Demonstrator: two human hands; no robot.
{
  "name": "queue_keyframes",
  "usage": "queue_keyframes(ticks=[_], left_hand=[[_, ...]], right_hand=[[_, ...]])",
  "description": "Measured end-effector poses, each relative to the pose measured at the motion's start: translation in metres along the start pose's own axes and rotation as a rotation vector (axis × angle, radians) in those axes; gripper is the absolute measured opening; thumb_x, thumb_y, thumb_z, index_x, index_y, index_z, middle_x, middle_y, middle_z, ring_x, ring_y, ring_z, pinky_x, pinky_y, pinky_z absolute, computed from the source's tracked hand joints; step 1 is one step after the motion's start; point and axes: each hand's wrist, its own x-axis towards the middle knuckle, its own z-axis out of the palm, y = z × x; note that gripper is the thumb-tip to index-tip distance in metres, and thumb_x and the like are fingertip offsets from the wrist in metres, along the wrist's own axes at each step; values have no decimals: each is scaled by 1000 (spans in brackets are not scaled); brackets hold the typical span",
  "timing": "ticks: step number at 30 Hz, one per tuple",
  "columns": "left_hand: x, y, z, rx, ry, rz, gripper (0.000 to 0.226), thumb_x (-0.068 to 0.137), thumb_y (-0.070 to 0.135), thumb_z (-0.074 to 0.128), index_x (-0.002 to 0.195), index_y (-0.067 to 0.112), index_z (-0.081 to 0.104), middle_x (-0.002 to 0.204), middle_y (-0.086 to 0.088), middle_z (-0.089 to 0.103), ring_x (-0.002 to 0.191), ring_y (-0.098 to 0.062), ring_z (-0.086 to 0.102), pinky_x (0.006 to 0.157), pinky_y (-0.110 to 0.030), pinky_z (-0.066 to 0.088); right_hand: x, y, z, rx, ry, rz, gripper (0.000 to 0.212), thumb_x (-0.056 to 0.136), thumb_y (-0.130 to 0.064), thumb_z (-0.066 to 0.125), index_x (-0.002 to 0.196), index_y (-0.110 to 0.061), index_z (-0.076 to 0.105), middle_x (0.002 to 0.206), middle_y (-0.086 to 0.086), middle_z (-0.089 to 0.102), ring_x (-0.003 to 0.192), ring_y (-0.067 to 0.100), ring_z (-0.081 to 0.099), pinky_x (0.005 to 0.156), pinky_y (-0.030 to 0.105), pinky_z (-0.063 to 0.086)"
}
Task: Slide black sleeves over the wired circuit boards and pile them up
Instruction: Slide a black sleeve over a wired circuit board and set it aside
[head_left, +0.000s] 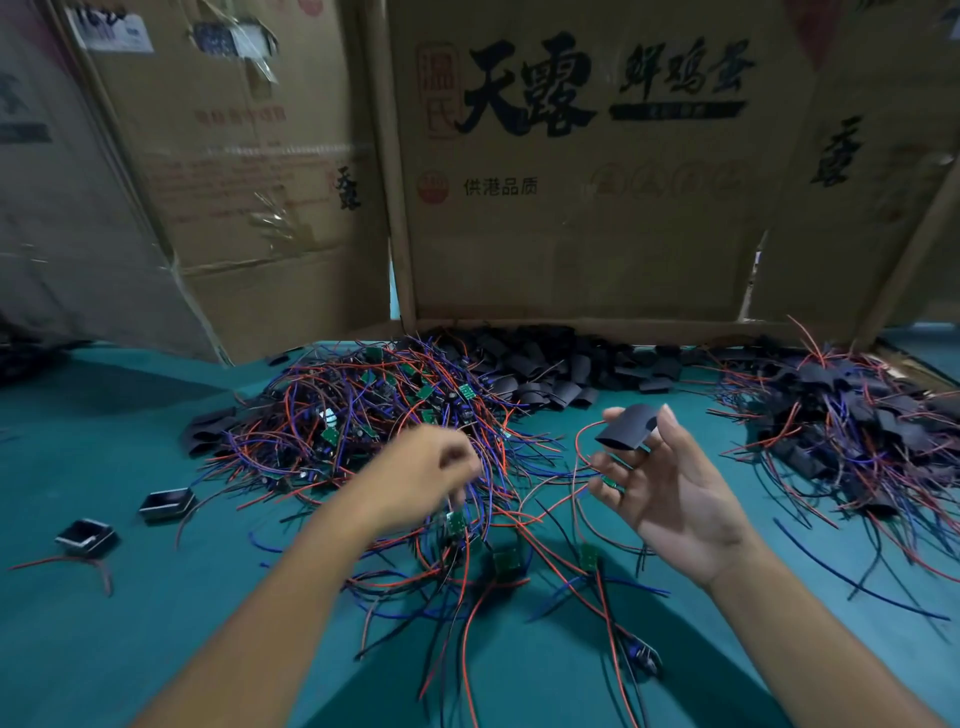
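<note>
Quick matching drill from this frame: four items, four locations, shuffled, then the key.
Items:
1. black sleeve
2. sleeved-board pile
3. bare wired-board heap
4. empty-sleeve heap

Places:
A. far right of table
B. in the right hand
C. along the foot of the big cardboard box
D. centre, beyond the left hand

Pairs: 1-B, 2-A, 3-D, 4-C

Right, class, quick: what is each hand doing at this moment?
Left hand: blurred, fingers curled, pinching wires above a green board.
Right hand: holding a black sleeve between thumb and fingertips.
</note>
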Motion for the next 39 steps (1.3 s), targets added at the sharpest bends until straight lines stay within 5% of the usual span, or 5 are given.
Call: queue_keyframes(ticks=[3,8,15,23,39], left_hand=[[40,-22,-17,197,272,-107,11,100,17,54,93,18,63,86,0,67,71,-13,61,62,-29,48],[84,-39,-31,574,35,-201,33,94,19,62,127,14,57,126,-11,54,100,-26,59,89,-41,52],[89,-22,-28,891,-18,-168,19,91,27,68,100,11,62,99,-7,62,84,-25,61,76,-45,58],[87,-6,-60,1036,52,29,32,90,41,63,108,14,59,108,-5,62,100,-26,61,80,-39,53],[23,36,-105,48,734,247,14,89,28,69,85,17,62,77,5,67,69,-10,60,61,-17,44]], right_hand=[[0,2,0,-16,14,8,39,87,-43,52,104,-14,71,83,7,64,74,19,64,68,32,56],[0,4,-2,-48,39,17,40,85,-44,55,104,-13,72,86,7,62,74,18,64,70,31,55],[2,8,-5,-80,12,27,40,88,-44,55,108,-13,71,89,8,62,75,18,64,70,32,56],[2,7,-8,-68,-8,29,40,92,-42,53,111,-11,69,92,9,62,76,19,63,70,32,55],[4,9,-9,-57,-1,39,42,91,-43,52,110,-11,71,92,10,62,78,19,63,69,32,55]])
